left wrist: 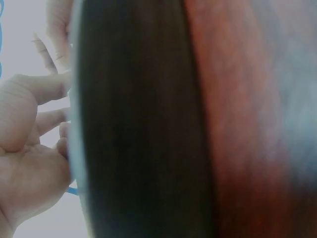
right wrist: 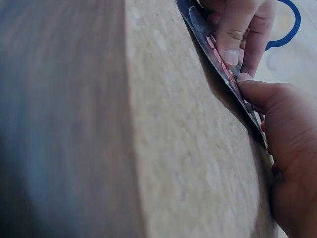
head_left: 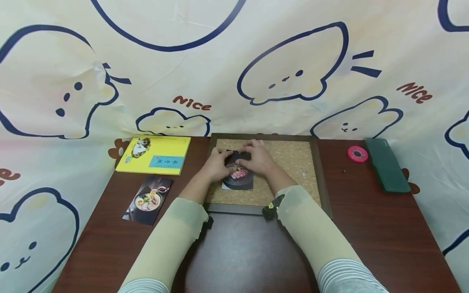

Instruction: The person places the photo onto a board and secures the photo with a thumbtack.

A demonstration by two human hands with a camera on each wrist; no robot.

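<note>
A dark photo card [head_left: 238, 183] with a food picture lies at the left part of a framed cork board [head_left: 283, 175]. My left hand [head_left: 217, 165] grips the card's left side, thumb on its printed face. From the right, my right hand [head_left: 260, 158] holds its upper part, also with the thumb on the front. In the right wrist view both thumbs touch the card [right wrist: 218, 59], whose near edge stands off the cork [right wrist: 168, 124]. The board's dark frame [left wrist: 138, 124] blocks the left wrist view of the left fingertips. Anything small under the fingers is hidden.
Left of the board lie a yellow book [head_left: 157, 150] and another food photo card [head_left: 148, 201]. On the right are a round pink case [head_left: 357, 154] and a dark green oblong case [head_left: 387, 167]. A printed cloth [head_left: 220, 81] hangs behind the brown table [head_left: 366, 228].
</note>
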